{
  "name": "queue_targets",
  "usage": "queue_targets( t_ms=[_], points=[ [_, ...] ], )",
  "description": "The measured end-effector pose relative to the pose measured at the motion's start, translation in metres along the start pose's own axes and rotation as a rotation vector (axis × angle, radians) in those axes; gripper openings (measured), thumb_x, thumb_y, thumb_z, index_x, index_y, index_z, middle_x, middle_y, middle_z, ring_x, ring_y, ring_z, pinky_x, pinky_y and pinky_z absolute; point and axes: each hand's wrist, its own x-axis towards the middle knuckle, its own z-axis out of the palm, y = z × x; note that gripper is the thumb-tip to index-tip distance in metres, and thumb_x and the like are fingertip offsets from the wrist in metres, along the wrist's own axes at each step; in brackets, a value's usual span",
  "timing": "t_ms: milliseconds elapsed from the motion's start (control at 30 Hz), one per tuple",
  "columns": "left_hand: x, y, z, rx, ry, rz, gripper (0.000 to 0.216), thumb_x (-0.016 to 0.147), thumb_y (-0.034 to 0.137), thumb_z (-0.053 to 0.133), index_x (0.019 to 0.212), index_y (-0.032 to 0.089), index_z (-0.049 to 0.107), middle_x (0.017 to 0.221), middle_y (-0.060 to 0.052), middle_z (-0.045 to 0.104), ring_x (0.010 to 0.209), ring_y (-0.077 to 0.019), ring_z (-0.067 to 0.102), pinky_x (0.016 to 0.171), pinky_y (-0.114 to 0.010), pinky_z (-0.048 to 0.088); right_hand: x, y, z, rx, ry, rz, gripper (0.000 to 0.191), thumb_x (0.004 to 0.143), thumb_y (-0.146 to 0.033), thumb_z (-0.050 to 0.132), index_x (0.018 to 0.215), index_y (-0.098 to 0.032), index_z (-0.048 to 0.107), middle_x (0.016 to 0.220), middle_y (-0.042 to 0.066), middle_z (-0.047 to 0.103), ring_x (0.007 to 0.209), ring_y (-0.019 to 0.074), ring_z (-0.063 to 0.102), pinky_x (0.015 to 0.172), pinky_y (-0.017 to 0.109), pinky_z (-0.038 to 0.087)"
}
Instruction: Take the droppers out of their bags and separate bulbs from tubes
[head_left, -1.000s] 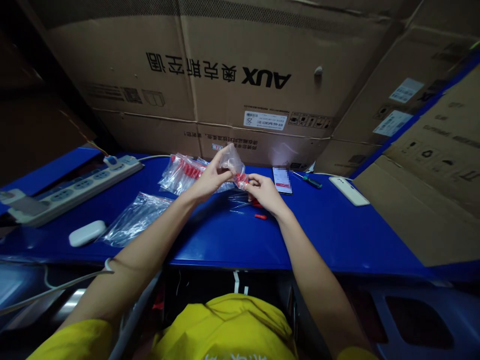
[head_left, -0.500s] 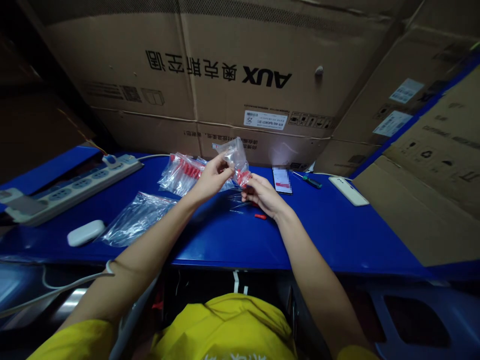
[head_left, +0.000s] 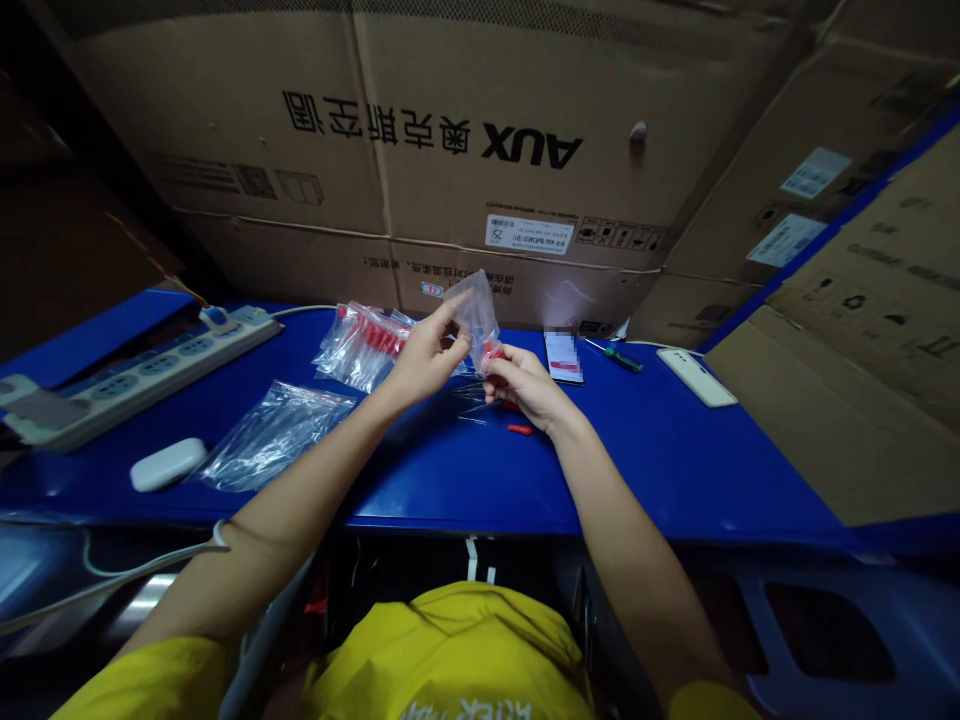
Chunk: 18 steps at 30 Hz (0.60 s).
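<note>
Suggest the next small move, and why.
Probably have the right hand nudge the red pieces while the left hand steadies the clear bag: they bunch at its lower end, and whether they sit fully inside is unclear.

Dim light overall — a pale glare marks the cardboard [head_left: 435,190] behind the blue table [head_left: 480,480]; darkness fills the space beneath it — edges look stretched.

One head-worn camera looks forward and down at the hands [head_left: 529,390].

The hands [head_left: 529,388] partly hide the clear bag [head_left: 480,305] and its red pieces [head_left: 492,351].
</note>
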Motion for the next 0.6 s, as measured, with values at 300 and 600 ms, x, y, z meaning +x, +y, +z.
queue_targets(
  t_ms=[300,600],
  points=[
    [-0.001,-0.001,0.004,-0.212,-0.086,-0.152,0.062,0.08,0.019,0.08,0.14,0.026,0.068,0.084,-0.002,0.062,0.071,-0.0175,0.063,0.074,-0.033,0.058,0.001,-0.002,-0.007,0.074,0.017,0.028,0.029,0.074,-0.038,0.082,0.089,-0.021,0.064,0.07,-0.005,0.055,0.059,0.0089,0.047,0.055,0.023,0.045],
    [0.01,-0.014,-0.005,-0.247,0.089,-0.148,0.018,0.085,0.012,0.069,0.102,0.019,0.07,0.079,-0.001,0.057,0.068,-0.0125,0.055,0.067,-0.026,0.052,-0.01,-0.009,-0.028,-0.232,-0.123,0.07,0.026,0.088,-0.04,0.074,0.084,-0.024,0.055,0.064,-0.005,0.054,0.055,0.0105,0.048,0.051,0.024,0.039]
  ],
)
